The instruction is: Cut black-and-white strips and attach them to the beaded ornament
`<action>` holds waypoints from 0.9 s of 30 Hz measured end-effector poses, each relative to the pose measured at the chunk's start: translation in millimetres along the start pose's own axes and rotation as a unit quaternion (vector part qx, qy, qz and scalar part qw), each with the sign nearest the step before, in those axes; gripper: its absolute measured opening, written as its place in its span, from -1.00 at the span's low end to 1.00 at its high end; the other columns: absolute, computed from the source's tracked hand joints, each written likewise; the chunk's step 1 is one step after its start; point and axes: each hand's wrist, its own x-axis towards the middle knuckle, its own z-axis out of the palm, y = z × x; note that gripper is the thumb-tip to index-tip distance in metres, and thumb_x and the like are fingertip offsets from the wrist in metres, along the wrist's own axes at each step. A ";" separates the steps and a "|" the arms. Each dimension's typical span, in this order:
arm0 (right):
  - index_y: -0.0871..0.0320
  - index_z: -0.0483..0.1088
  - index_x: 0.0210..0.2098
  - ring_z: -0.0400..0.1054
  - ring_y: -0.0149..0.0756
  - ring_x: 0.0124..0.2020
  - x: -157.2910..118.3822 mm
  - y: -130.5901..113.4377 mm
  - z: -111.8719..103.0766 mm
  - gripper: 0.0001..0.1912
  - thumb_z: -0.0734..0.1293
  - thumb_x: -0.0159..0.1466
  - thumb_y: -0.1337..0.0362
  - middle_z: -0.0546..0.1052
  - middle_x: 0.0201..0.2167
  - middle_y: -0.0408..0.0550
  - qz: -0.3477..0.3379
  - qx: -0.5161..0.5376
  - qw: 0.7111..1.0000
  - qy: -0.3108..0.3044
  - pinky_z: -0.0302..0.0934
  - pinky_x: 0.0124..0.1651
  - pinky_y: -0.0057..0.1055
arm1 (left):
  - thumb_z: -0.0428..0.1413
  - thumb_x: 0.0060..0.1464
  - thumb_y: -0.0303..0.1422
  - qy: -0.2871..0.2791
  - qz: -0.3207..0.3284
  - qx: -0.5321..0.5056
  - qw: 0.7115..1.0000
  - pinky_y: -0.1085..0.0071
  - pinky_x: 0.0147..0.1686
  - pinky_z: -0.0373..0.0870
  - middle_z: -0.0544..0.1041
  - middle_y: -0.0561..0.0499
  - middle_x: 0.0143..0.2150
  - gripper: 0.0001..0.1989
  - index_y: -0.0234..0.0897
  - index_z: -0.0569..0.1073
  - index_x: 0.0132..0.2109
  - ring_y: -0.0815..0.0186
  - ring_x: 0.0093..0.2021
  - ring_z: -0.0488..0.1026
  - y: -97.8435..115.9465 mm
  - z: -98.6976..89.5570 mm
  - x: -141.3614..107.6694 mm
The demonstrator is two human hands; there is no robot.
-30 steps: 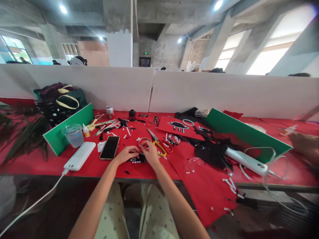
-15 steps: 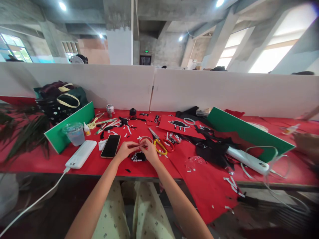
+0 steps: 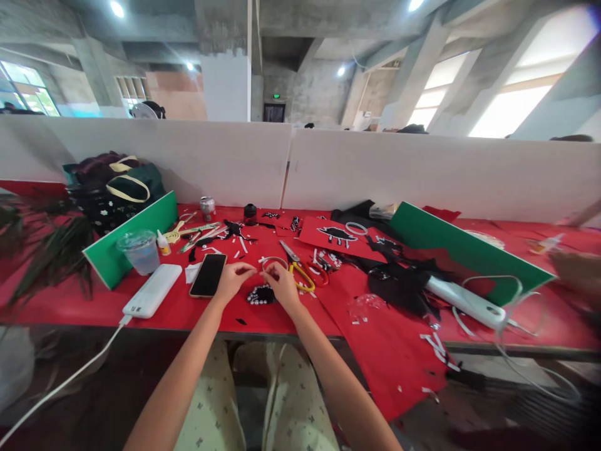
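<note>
Left hand (image 3: 237,277) and right hand (image 3: 278,280) parted near beaded edge (image 3: 254,300), grips pinched, contents unclear.

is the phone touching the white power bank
Apart: the head view shows a strip of red tabletop between the phone and the white power bank.

Small ceiling lamps (image 3: 117,9) glow with soft halos, and the windows (image 3: 514,103) at right burn out to white. The worktop (image 3: 300,326) is evenly, moderately lit; the space beneath is dim. Outer edges stretch and smear, the far right corner darkens with a violet fringe, and fine detail near the hands (image 3: 258,282) looks soft.
</note>
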 end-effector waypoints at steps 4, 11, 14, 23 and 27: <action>0.09 0.27 -0.46 0.30 -0.31 -0.51 0.5 -4.4 -7.7 -0.67 0.22 0.20 -0.04 0.41 -0.59 -0.17 0.017 0.009 0.997 0.076 0.16 -0.37 -0.41 | 0.14 -0.04 -0.15 0.087 -0.024 0.000 0.996 0.41 -0.35 0.34 0.53 -0.01 -0.48 -0.72 -0.31 0.49 -0.39 0.23 -0.41 0.47 -8.3 -1.8 3.3; 0.10 0.29 -0.47 0.28 -0.34 -0.53 -2.6 -18.1 -32.9 -0.63 0.26 0.14 -0.10 0.41 -0.60 -0.17 0.065 0.138 0.978 0.144 0.17 -0.43 -0.42 | 0.09 0.02 -0.18 0.151 -0.006 0.132 0.980 0.42 -0.35 0.28 0.51 0.00 -0.49 -0.75 -0.27 0.47 -0.44 0.28 -0.44 0.43 -26.3 -7.3 4.5; 0.10 0.32 -0.46 0.31 -0.34 -0.49 2.0 -22.8 -73.4 -0.69 0.30 0.12 -0.03 0.44 -0.56 -0.15 0.045 0.111 0.978 0.171 0.19 -0.39 -0.42 | 0.00 0.08 -0.29 0.143 -0.008 0.092 0.985 0.40 -0.33 0.33 0.53 -0.03 -0.40 -0.79 -0.28 0.48 -0.33 0.28 -0.43 0.46 -34.2 -7.7 5.8; 0.15 0.47 -0.41 0.42 -0.19 -0.33 35.4 33.1 -221.9 -0.88 0.30 0.07 0.37 0.56 -0.41 -0.01 0.157 -0.325 0.924 0.128 0.19 -0.25 -0.35 | 0.11 0.02 -0.29 0.131 0.041 0.118 0.983 0.39 -0.28 0.32 0.54 -0.04 -0.40 -0.85 -0.28 0.47 -0.39 0.26 -0.36 0.46 -23.6 -3.7 5.3; 0.12 0.53 -0.34 0.44 -0.19 -0.25 36.7 54.4 -228.3 -0.79 0.27 0.10 0.40 0.58 -0.30 0.01 0.143 -0.442 0.886 -0.004 0.21 -0.24 -0.39 | 0.11 0.05 -0.19 0.134 0.047 0.132 0.981 0.42 -0.34 0.29 0.50 -0.02 -0.46 -0.75 -0.29 0.42 -0.44 0.28 -0.41 0.42 -22.6 -2.0 4.6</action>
